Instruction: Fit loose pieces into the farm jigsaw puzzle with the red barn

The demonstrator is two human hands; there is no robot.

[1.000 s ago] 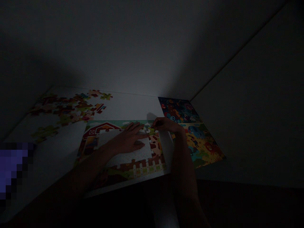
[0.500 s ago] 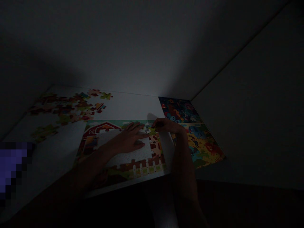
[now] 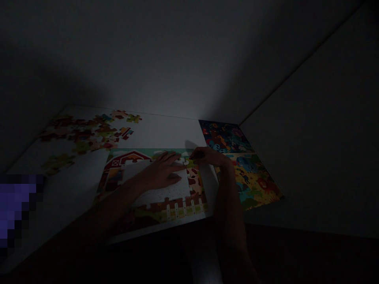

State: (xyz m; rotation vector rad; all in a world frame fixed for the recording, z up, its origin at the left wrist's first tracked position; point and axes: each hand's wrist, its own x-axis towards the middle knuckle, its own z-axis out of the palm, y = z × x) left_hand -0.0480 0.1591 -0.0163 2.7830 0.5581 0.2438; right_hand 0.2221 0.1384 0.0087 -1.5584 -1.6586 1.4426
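Note:
A farm jigsaw puzzle (image 3: pixel 194 187) lies on the white table, its border joined, with a red barn at the left, a cow at the right and a white fence along the near side. Its middle is bare white. My left hand (image 3: pixel 161 172) rests flat on the puzzle's upper middle, fingers spread, holding nothing. At the puzzle's top right corner my right hand (image 3: pixel 207 154) is closed, its fingertips pressed down together near the edge. Whatever those fingertips hold, if anything, is hidden in the dim light.
Loose puzzle pieces (image 3: pixel 94 132) are scattered at the back left of the table (image 3: pixel 166 132). Right of the puzzle lie a dark blue animal picture (image 3: pixel 226 136) and a yellow one (image 3: pixel 251 177) with an elephant and a lion. White walls (image 3: pixel 166 63) stand behind and at the right.
Both hands keep nearly the same place and pose. The whole view has shifted very slightly.

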